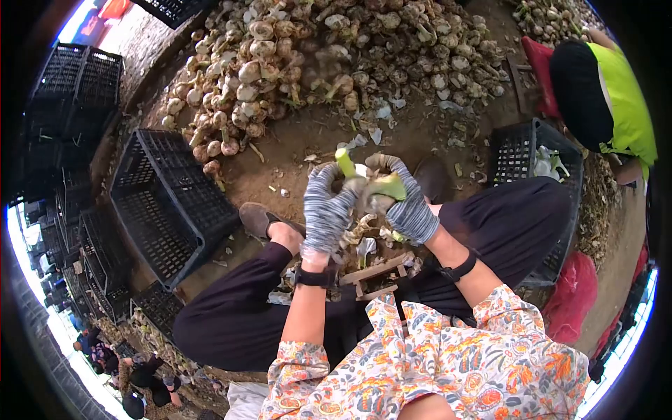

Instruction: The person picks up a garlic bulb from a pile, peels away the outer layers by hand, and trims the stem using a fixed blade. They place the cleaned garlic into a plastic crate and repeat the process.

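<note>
Grey-gloved, the left hand (327, 210) and right hand (411, 208) nearly meet, fingers curled, each grip closed around green-stemmed garlic (388, 187).

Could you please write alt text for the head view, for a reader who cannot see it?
A person's gloved left hand and right hand hold green-stemmed garlic above the ground between bent knees. Beyond lies a garlic heap; black crates sit on either side, and another person in a yellow-green top is at far right.
</note>
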A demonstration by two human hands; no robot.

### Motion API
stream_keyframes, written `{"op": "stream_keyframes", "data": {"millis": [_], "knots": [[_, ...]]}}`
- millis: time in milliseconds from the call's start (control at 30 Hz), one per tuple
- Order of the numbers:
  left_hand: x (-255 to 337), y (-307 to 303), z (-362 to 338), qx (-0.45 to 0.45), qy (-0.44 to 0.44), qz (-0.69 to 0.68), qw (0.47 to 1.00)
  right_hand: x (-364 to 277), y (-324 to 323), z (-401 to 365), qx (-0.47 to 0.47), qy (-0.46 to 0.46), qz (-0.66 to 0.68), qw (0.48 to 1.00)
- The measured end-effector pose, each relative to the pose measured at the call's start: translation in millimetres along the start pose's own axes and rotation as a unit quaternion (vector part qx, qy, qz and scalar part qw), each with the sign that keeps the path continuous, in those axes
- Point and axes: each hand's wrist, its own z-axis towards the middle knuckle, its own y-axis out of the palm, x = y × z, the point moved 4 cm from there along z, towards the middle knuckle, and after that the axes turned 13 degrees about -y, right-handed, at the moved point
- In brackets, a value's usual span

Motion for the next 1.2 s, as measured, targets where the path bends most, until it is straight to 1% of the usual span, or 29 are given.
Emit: {"op": "stream_keyframes", "data": {"millis": [67, 100, 133, 200, 233, 267, 300, 333, 400, 433, 467, 533, 567, 600, 667, 700, 733, 767, 800, 833, 867, 900, 933, 967, 1000, 1067, 1100, 1167, 1200], "knots": [[-16, -1, 7, -0.075, -0.117, -0.198, 0.97, -4, -4, -2, 0.005, 0.102, 0.168, 0.981], [-15, -4, 5, -0.094, -0.131, -0.226, 0.961, 33, -14, 1, -0.053, 0.158, 0.228, 0.959], [-17, -8, 3, -0.094, -0.132, -0.226, 0.961, 32, -32, -11, -0.002, 0.14, 0.171, 0.975], [-21, -17, 2, -0.14, -0.11, -0.291, 0.94, -16, -12, 14, 0.135, 0.242, 0.358, 0.891], [-22, -19, 2, -0.175, -0.062, -0.281, 0.942, -12, -18, 14, 0.136, 0.241, 0.358, 0.892], [-21, -18, 0, -0.176, -0.061, -0.282, 0.941, 1, -27, 7, 0.163, 0.321, 0.398, 0.844], [-20, -16, -3, -0.211, -0.09, -0.358, 0.905, 11, -30, -1, 0.188, 0.397, 0.433, 0.787], [-19, -14, -6, -0.242, -0.118, -0.431, 0.861, 16, -29, -4, 0.188, 0.397, 0.432, 0.787], [-22, -3, -6, -0.234, -0.144, -0.557, 0.784, 20, -15, -6, 0.05, 0.369, 0.463, 0.804], [-35, 2, -5, -0.222, -0.193, -0.592, 0.75, 38, -20, -16, 0.06, 0.438, 0.365, 0.82], [-48, 7, -3, -0.21, -0.241, -0.625, 0.713, 33, -18, -15, -0.022, 0.352, 0.212, 0.911], [-66, 12, 0, -0.171, -0.273, -0.658, 0.681, -9, -12, -17, -0.037, 0.342, 0.349, 0.872], [-69, 13, 0, -0.163, -0.284, -0.668, 0.668, -25, -20, -14, 0.047, 0.333, 0.328, 0.883], [-74, 13, 0, -0.155, -0.295, -0.678, 0.656, -13, -28, -10, -0.052, 0.293, 0.535, 0.791], [-89, 13, 1, -0.134, -0.305, -0.695, 0.637, -32, -32, 10, -0.057, 0.264, 0.622, 0.735], [-97, 14, 2, -0.132, -0.317, -0.699, 0.628, -34, -32, 7, 0.031, 0.314, 0.388, 0.866], [-100, 14, 3, -0.131, -0.329, -0.702, 0.618, -8, -38, 6, -0.153, 0.273, 0.184, 0.932], [-99, 15, 2, -0.133, -0.329, -0.702, 0.618, -9, -34, 7, -0.329, 0.178, -0.133, 0.918], [-98, 16, 1, -0.123, -0.336, -0.711, 0.605, -8, -31, 8, -0.459, 0.059, -0.431, 0.774], [-97, 16, 1, -0.112, -0.342, -0.721, 0.593, 1, -12, 13, -0.488, -0.049, -0.41, 0.769], [-96, 17, 1, -0.112, -0.341, -0.721, 0.592, 3, -13, 12, -0.489, -0.049, -0.41, 0.768], [-95, 17, 1, -0.119, -0.345, -0.722, 0.587, 7, -18, 12, -0.368, 0.102, -0.3, 0.874], [-94, 17, -1, -0.126, -0.35, -0.723, 0.582, -2, -10, 16, -0.224, 0.249, -0.17, 0.927], [-90, 20, -2, -0.125, -0.35, -0.724, 0.582, 8, -6, 14, -0.127, 0.214, -0.112, 0.962], [-86, 23, -1, -0.089, -0.337, -0.693, 0.632, 21, -1, 14, -0.129, 0.212, -0.113, 0.962], [-70, 12, 0, -0.038, -0.323, -0.624, 0.711, 37, 12, 29, -0.161, 0.08, -0.086, 0.98], [-79, 2, 5, -0.034, -0.347, -0.653, 0.672, 61, 9, 32, -0.167, 0.265, 0.001, 0.949], [-90, -37, 14, -0.008, -0.384, -0.713, 0.587, 88, 2, 49, -0.135, 0.302, -0.03, 0.943], [-97, -68, 18, 0.022, -0.335, -0.712, 0.616, 103, -3, 56, -0.098, 0.342, -0.059, 0.933]]}}
